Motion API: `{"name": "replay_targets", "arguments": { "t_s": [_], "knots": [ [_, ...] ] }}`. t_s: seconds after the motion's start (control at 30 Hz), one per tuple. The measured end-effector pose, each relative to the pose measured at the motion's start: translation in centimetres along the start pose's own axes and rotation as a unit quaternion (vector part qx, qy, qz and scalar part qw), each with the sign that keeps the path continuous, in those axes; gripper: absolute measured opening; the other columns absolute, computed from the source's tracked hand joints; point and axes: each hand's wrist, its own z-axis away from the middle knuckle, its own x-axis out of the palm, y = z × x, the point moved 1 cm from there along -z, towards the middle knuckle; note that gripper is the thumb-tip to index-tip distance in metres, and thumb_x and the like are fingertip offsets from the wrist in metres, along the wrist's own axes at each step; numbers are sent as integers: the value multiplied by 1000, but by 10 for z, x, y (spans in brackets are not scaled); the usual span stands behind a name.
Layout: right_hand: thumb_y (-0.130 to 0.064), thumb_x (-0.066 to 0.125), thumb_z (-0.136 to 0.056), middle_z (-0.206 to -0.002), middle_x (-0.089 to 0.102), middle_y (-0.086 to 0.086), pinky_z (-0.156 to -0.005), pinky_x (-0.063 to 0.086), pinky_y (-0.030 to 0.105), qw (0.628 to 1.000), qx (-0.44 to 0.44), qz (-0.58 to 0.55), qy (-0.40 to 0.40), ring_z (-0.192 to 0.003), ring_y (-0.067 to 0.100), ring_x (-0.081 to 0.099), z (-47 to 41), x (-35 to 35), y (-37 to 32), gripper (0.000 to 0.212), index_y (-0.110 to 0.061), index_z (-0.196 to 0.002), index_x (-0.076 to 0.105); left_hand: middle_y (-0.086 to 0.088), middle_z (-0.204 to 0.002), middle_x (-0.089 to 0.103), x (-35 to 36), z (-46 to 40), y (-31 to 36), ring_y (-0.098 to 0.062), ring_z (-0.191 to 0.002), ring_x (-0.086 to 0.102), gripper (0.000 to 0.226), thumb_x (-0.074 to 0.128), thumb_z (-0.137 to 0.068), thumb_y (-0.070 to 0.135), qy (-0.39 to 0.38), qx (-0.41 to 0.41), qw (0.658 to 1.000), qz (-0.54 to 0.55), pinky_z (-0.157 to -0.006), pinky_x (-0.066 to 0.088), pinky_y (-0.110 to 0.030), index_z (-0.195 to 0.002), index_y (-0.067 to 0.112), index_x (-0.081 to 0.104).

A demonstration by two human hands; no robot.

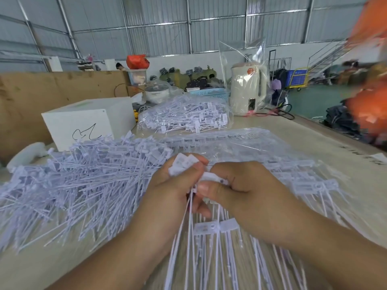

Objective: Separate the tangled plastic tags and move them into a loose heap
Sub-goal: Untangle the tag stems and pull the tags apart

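Note:
Both hands meet at the middle of the table over a bunch of white plastic tags [186, 162] with long thin tails. My left hand [171, 191] grips the flat heads of that bunch, the tails hanging down toward me. My right hand [236, 189] pinches one tag head [211, 176] at the bunch's right side between thumb and fingers. A big loose heap of tags [79, 181] spreads over the table to the left. More tags [261, 258] lie under and in front of my hands, some on a clear plastic sheet [251, 143].
A clear bag full of tags [184, 116] lies behind. A white box [88, 120] stands at the back left, a cream kettle in plastic wrap [247, 88] at the back right. A blurred orange shape [368, 105] fills the right edge. Cardboard [31, 95] lines the far left.

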Motion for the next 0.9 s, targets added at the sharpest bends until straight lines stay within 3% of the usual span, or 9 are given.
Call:
{"name": "replay_targets", "arguments": {
  "t_s": [0.1, 0.23, 0.37, 0.43, 0.5, 0.6, 0.67, 0.8, 0.9],
  "knots": [
    [-41, 52, -96, -54, 55, -33, -53, 36, 14, 995, 1, 93, 39, -55, -9, 55, 2, 8, -6, 24, -27, -80, 63, -11, -64, 65, 0, 0, 0, -16, -39, 52, 13, 64, -71, 24, 24, -10, 1000, 16, -37, 44, -25, -79, 18, 72],
    [-31, 56, -99, -52, 51, -37, -52, 36, 8, 991, -38, 111, 58, -52, -15, 52, 3, 9, -12, 16, -28, -90, 69, -7, -60, 63, -5, -4, 12, -12, -35, 48, 12, 63, -71, 27, -15, -20, 998, -60, -37, 45, -24, -75, 20, 72],
    [-38, 56, -98, -50, 50, -20, -47, 28, 18, 988, -51, 136, 48, -45, 2, 47, 3, 3, -10, 14, -35, -94, 70, 3, -49, 58, -11, -3, 21, -8, -35, 49, 20, 61, -76, 27, -50, -29, 991, -122, -34, 40, -17, -88, 11, 66],
    [-35, 56, -98, -51, 49, -23, -45, 28, 14, 988, -66, 131, 41, -43, 4, 45, 4, 1, -10, 15, -39, -92, 69, 2, -46, 54, -12, -2, 21, -9, -34, 48, 17, 61, -79, 27, -59, -48, 988, -132, -33, 37, -16, -86, 12, 66],
    [-37, 54, -97, -52, 50, -29, -45, 31, 13, 985, -75, 151, 46, -45, 1, 46, 4, 1, -11, 16, -37, -91, 69, -3, -48, 48, -14, -2, 22, -10, -35, 42, 15, 65, -76, 29, -73, -90, 990, -84, -34, 37, -19, -82, 16, 70],
    [-46, 47, -92, -47, 38, -14, -44, 28, 19, 972, -71, 216, 61, -46, 4, 42, 4, -1, -12, 30, -24, -80, 63, -3, -48, 44, -15, -2, 21, -8, -34, 35, 13, 70, -69, 31, -108, -169, 980, -3, -35, 34, -17, -77, 22, 73],
    [-44, 46, -94, -50, 32, -13, -42, 31, 24, 959, -96, 260, 61, -45, 7, 38, 4, -2, -16, 31, -22, -74, 53, -2, -46, 42, -17, -6, 20, -6, -31, 33, 14, 70, -68, 30, -116, -206, 971, 29, -33, 33, -15, -78, 20, 73],
    [-45, 47, -96, -49, 26, -11, -41, 29, 24, 940, -119, 291, 133, -41, 6, 31, 4, -18, -15, 39, -28, -65, 29, 2, -44, 39, -44, -22, 22, -6, -27, 28, 9, 62, -78, 21, 24, -232, 967, 98, -30, 31, -14, -82, 14, 64],
    [-53, 50, -90, -47, 34, -8, -41, 24, 19, 984, -46, 84, 153, -40, 7, 30, 6, -28, -8, 33, -27, -71, 43, 0, -50, 45, -56, -25, 24, -9, -34, 31, 13, 63, -81, 29, 86, -112, 989, 45, -35, 33, -17, -88, 19, 65]
  ]
}}
